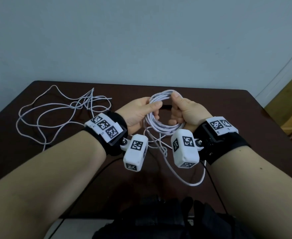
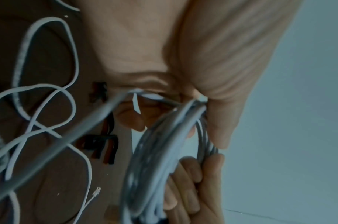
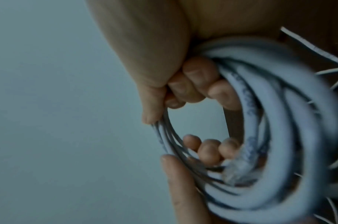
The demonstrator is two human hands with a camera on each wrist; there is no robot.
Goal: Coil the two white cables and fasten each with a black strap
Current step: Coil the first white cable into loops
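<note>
**Head view: one cable coiled between both hands, the other loose on the table**

Head camera looks down on a dark brown table (image 1: pixel 210 104) set against a pale wall (image 1: pixel 141 40). Across the table's left part sprawls the loose white cable (image 1: pixel 43 116), lying in wide, overlapping loops, well apart from either hand.

Above the middle of the table the coiled white cable (image 1: pixel 160 125) is held up as a round bundle of several turns. The left hand (image 1: pixel 138 112) grips the coil's left side, fingers curled through the ring and thumb laid over the strands. The right hand (image 1: pixel 183 109) grips the right side, thumb pressed on the upper arc and fingers wrapped under the turns. From the bottom of the coil a free tail (image 1: pixel 190 181) hangs down and curves toward the near edge of the table.

On the left wrist view, black straps (image 2: pixel 101 145) lie on the table beyond the coil, untouched, and a small clear plug (image 2: pixel 96 191) ends a strand lower down. The right wrist view shows the strands (image 3: pixel 279 121) bunched against the curled fingertips (image 3: pixel 195 78), with blur softening detail.
</note>
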